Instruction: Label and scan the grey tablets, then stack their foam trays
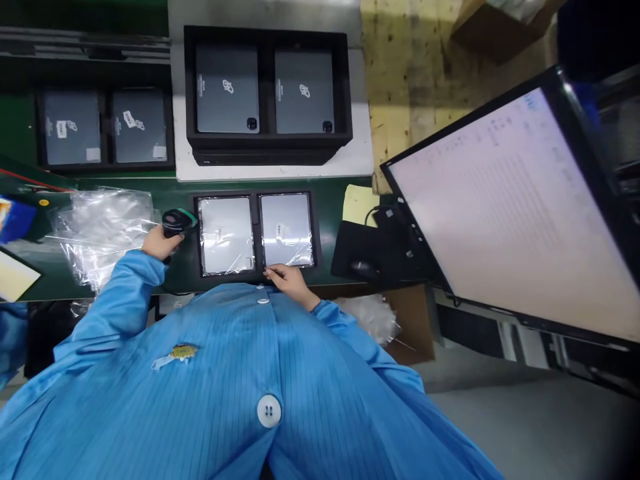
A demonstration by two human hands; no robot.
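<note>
My left hand point(159, 244) grips a black handheld scanner point(176, 221), its head pointing toward the tray in front of me. That black tray point(256, 230) holds two tablets wrapped in clear plastic, a left tablet point(226, 235) and a right tablet point(287, 229). My right hand point(290, 280) rests at the tray's near edge, its fingertips touching the lower edge of the right tablet. Both arms wear blue striped coat sleeves.
A stack of black trays point(267, 143) with two grey tablets stands farther back; another tray point(104, 127) is at the left. Loose clear bags point(103, 230) lie left of the scanner. A monitor point(515, 207), a mouse point(364, 269) on a black pad and a yellow note point(359, 204) are on the right.
</note>
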